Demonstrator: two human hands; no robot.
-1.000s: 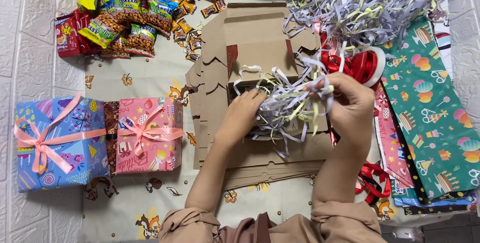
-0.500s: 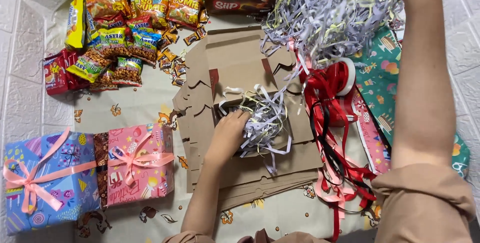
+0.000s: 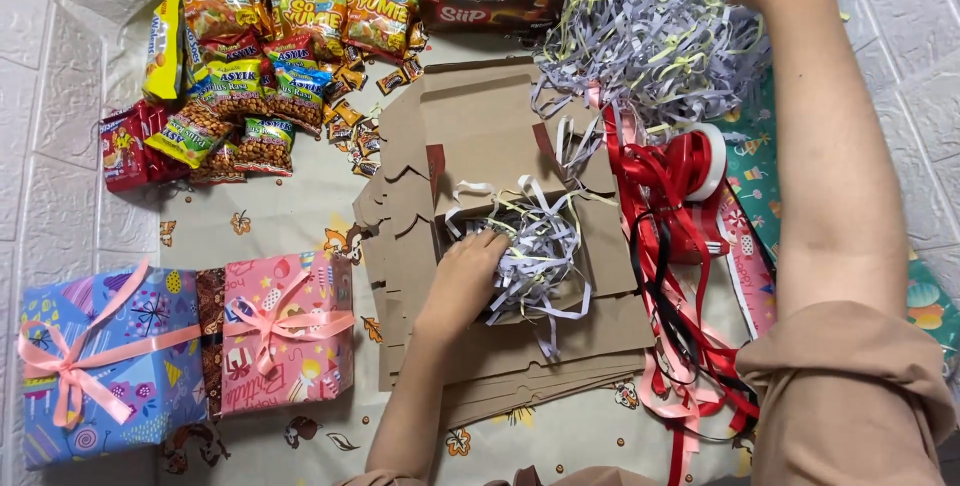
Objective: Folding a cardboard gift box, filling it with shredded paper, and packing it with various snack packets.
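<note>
you're on the floor of a home set up for gift packing: a patterned cloth lies against white embossed wall panels at the left of the frame. snack packets fill the upper left, wrapped presents the lower left, with flat cardboard boxes at centre and shredded paper and ribbon to the right.
</note>
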